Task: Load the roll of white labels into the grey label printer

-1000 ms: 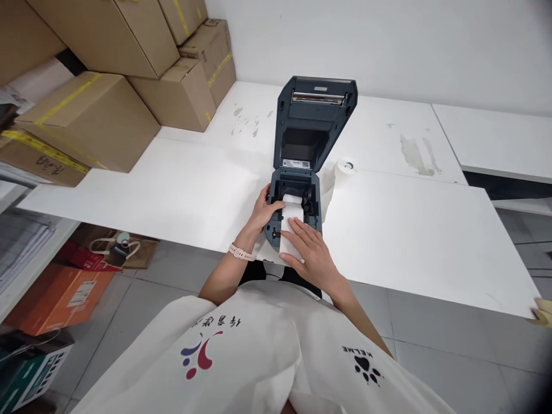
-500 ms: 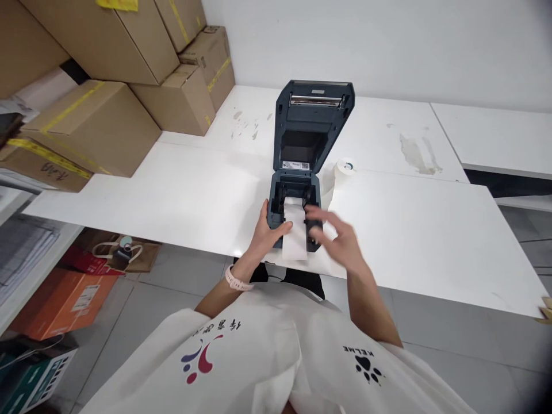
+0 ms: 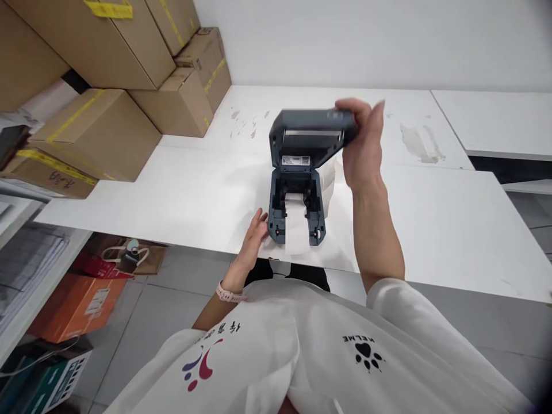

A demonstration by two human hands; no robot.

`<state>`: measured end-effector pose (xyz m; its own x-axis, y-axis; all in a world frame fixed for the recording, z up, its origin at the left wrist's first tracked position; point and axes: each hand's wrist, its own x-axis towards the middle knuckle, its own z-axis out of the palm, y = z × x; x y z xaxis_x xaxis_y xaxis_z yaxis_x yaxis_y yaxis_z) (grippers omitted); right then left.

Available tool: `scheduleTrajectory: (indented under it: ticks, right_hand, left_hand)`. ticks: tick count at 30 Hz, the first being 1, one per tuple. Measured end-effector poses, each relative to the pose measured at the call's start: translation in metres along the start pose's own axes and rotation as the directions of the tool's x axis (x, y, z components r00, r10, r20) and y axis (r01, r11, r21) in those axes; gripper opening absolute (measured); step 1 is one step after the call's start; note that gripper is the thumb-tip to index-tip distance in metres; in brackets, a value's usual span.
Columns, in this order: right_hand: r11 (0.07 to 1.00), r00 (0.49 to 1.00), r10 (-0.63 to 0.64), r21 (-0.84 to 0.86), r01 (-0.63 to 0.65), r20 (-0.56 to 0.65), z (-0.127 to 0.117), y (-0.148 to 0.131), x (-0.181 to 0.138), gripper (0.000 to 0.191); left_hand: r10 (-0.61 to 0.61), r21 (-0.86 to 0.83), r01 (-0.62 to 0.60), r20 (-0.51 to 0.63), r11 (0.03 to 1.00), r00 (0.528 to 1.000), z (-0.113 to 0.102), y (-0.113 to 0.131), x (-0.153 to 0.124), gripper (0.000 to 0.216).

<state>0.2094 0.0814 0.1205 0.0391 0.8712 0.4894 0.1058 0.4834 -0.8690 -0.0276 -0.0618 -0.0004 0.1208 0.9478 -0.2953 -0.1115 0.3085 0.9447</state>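
A dark grey label printer (image 3: pixel 296 207) sits at the near edge of the white table (image 3: pixel 431 230). Its lid (image 3: pixel 308 129) is tilted partway down over the base. My right hand (image 3: pixel 361 144) grips the lid's right top corner, fingers curled over it. A white strip of label paper (image 3: pixel 295 230) runs out of the printer's front. My left hand (image 3: pixel 254 236) rests against the printer's left front corner with fingers extended. A paper roll behind the printer is mostly hidden by my right arm.
Stacked cardboard boxes (image 3: pixel 107 86) with yellow tape fill the table's far left. A second white table (image 3: pixel 495 123) stands at the right. Under the table on the floor lie an orange box (image 3: pixel 73 302) and a bag (image 3: pixel 129 259).
My right hand left the paper, rose to the lid and is swinging it down from upright. My left hand slid off the printer's top to its left front corner.
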Motion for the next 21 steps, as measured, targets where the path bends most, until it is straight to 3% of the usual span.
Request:
scheduleTrajectory:
  ticks: [3,7,9,11,14,17,21]
  right_hand:
    - [0.996,0.999,-0.036,-0.076,0.037,0.026,-0.001,-0.008,-0.074,0.053]
    - [0.934,0.993,0.104,-0.349,-0.081,0.047,0.005,-0.003,-0.138,0.028]
    - [0.922,0.984,0.180,-0.348,-0.169,0.000,0.010,0.006,-0.153,0.036]
    - [0.920,0.959,0.280,-0.274,-0.279,-0.036,0.013,0.016,-0.163,0.056]
    - [0.866,0.877,0.479,-0.143,-0.479,-0.038,0.013,0.028,-0.173,0.080]
    - [0.800,0.798,0.599,-0.037,-0.598,0.070,0.011,0.033,-0.180,0.082]
    - [0.787,0.784,0.608,0.038,-0.616,0.125,0.010,0.037,-0.179,0.084]
  left_hand:
    - [0.009,-0.040,-0.010,-0.018,0.999,1.000,-0.007,0.006,0.003,0.085]
    - [0.035,0.008,-0.035,0.003,0.999,0.999,0.002,0.017,0.008,0.079]
    - [0.016,0.031,-0.016,-0.003,0.999,1.000,0.011,0.021,0.010,0.081]
    - [0.006,0.047,-0.005,-0.011,0.999,1.000,0.019,0.024,0.012,0.084]
    - [0.017,0.050,-0.017,0.007,0.999,1.000,0.025,0.024,0.013,0.081]
    - [0.031,0.030,-0.032,0.030,0.999,0.999,0.024,0.022,0.013,0.078]
    - [0.108,0.038,-0.108,0.012,0.993,0.994,0.023,0.018,0.019,0.078]
